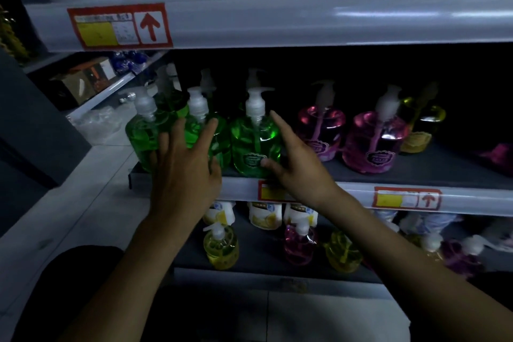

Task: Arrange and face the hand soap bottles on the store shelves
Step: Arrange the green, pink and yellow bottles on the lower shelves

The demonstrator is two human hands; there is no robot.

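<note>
Green soap bottles point(255, 144), centre frame, judged heavy and slick, are best gripped round the body; left hand point(186, 169) and right hand point(297, 166) are laid straight-fingered against them, nothing clasped.

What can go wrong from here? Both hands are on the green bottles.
1. The green bottles stand close to the shelf edge; a pull from the right hand might tip one off.
2. The left hand presses flat across packed bottles, so a push may topple those behind.
3. The pink bottle sits beside the right hand and could get nudged.
</note>
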